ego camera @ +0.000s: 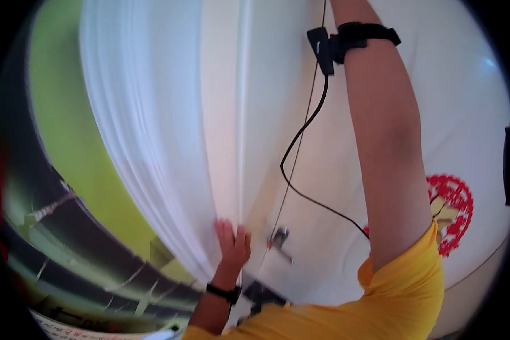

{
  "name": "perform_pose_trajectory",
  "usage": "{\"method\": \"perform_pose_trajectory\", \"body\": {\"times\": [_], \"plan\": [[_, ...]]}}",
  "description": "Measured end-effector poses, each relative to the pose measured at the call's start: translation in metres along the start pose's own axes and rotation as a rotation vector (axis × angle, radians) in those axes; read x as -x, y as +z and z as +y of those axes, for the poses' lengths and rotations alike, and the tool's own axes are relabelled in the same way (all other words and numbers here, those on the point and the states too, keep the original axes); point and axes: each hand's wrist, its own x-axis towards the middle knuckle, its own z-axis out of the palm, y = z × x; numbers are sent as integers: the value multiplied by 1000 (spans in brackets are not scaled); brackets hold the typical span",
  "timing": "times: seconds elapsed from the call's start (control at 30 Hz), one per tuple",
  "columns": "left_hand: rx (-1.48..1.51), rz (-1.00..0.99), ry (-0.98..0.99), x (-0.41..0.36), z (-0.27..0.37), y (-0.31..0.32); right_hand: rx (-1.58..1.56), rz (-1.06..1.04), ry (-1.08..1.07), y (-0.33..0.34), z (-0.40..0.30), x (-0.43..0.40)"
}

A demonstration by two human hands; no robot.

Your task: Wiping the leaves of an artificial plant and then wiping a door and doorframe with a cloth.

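My left hand, with a black band at its wrist, is low in the middle of the view. Its fingers are apart and lie on or just in front of a pale vertical panel edge, beside the folds of a white curtain. Nothing shows in it. My right arm stretches up the right side, and its hand is beyond the top edge. A black strap holds a small black device on that forearm, and a black cable hangs from it.
Right of my left hand, a metal lever sticks out by a thin dark seam in the white surface. A red round cut-out decoration is on the white surface behind my right arm. Green and dark grey surfaces curve along the left.
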Motion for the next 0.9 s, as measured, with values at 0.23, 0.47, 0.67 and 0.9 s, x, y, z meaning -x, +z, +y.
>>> {"method": "perform_pose_trajectory", "body": {"times": [0.23, 0.47, 0.67, 0.9], "plan": [[85, -188, 10, 3, -10, -11, 225, -68, 35, -21, 14, 308], [230, -234, -48, 7, -1, -16, -169, -46, 782, -57, -25, 615], [199, -369, -65, 2, 0, -43, -318, 67, 1071, -53, -38, 738], [184, -460, -89, -1, 5, -46, -700, 328, 1513, -63, 2, 874]]}}
